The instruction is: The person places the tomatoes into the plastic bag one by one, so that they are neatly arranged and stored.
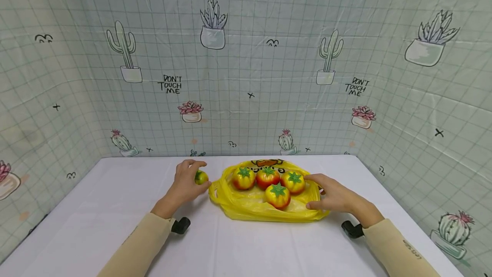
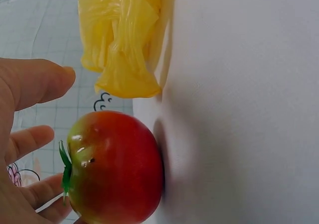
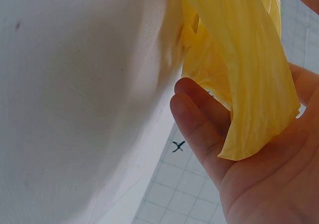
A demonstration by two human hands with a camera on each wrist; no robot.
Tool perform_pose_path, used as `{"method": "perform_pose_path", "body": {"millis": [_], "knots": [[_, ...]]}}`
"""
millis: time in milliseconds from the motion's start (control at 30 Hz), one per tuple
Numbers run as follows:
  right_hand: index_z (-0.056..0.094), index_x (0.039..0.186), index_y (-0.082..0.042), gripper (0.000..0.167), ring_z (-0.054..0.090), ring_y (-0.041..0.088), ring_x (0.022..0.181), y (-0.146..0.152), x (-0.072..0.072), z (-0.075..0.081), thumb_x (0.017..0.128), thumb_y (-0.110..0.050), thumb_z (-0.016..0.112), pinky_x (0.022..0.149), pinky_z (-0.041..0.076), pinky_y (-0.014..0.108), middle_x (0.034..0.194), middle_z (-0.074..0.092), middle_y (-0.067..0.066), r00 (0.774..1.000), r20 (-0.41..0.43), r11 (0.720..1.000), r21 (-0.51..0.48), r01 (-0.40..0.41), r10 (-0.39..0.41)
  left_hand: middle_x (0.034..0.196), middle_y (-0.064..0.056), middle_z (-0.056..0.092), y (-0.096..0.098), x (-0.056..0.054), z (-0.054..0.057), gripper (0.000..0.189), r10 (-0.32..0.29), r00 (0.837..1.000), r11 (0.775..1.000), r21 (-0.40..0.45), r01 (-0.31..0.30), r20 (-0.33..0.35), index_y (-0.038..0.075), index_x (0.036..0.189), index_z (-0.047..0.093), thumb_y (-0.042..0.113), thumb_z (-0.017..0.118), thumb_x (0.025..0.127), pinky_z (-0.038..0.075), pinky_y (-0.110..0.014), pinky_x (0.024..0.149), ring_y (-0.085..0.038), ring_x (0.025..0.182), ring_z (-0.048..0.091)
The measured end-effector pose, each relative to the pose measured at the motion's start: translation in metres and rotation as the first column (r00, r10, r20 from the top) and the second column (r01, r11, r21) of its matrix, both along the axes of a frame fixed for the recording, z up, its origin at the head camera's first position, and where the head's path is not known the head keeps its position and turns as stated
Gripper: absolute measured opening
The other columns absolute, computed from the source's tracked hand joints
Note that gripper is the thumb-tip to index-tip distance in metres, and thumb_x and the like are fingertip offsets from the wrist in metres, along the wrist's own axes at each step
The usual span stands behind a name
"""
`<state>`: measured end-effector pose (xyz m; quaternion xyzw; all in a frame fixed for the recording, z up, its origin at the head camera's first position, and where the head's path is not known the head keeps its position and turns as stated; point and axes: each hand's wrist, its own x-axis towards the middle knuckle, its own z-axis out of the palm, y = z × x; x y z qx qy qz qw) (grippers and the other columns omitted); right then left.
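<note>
My left hand (image 1: 185,184) is around a red and green-yellow tomato (image 2: 119,169) with a green leafy top, left of a yellow plastic bag (image 1: 250,213). In the left wrist view the thumb stands apart from this tomato, the other fingers loosely spread behind its leafy top. Several red-yellow tomatoes (image 1: 278,195) lie in the bag's wide mouth. At the bag's right edge, my right hand (image 1: 340,196) reaches over the rim, thumb and forefinger spread apart. A bag handle (image 3: 259,84) lies against its palm in the right wrist view, with the fingers fairly straight.
Both hands work over a white-covered table (image 1: 238,247). A printed cloth backdrop (image 1: 246,67) with cactus drawings rises behind it and at both sides. Black wrist mounts (image 1: 180,225) sit beneath the wrists, close over the table.
</note>
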<state>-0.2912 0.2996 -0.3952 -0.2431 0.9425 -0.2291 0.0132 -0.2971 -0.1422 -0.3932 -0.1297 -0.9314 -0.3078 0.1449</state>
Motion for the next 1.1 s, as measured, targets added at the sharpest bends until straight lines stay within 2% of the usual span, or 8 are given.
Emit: {"method": "perform_pose_path", "body": {"millis": [200,667,1100], "knots": [[0.044,0.139,-0.007,0.079,0.049,0.033,0.117,0.0002,-0.0003,0.0000,0.076,-0.043,0.076,0.090,0.049,0.047,0.138,0.045,0.016,1.000,0.011,1.000,-0.010,-0.002,0.002,0.133,-0.023,0.037,0.0004,-0.0014,-0.0016,0.056,0.021,0.998,1.000,0.003,-0.021,0.059,0.009,0.130,0.053,0.025,0.073,0.081,0.037,-0.054,0.097,-0.040,0.123,0.030],[0.044,0.139,-0.009,0.080,0.050,0.031,0.116,0.0010,-0.0018,-0.0012,0.076,-0.045,0.076,0.090,0.049,0.046,0.139,0.044,0.015,1.000,0.010,1.000,-0.005,-0.003,0.003,0.132,-0.023,0.037,-0.0034,-0.0026,-0.0038,0.055,0.075,0.991,0.997,-0.011,-0.074,0.109,0.007,0.130,0.053,0.021,0.071,0.081,0.039,-0.055,0.095,-0.040,0.120,0.033],[0.044,0.139,-0.009,0.079,0.050,0.032,0.117,0.0012,-0.0019,-0.0018,0.076,-0.043,0.077,0.089,0.049,0.046,0.139,0.045,0.015,1.000,0.000,1.000,-0.004,-0.004,0.004,0.130,-0.023,0.038,-0.0074,-0.0031,-0.0076,0.055,0.062,0.988,0.998,0.002,-0.063,0.141,0.005,0.131,0.051,0.023,0.070,0.082,0.042,-0.052,0.093,-0.037,0.116,0.036]]}}
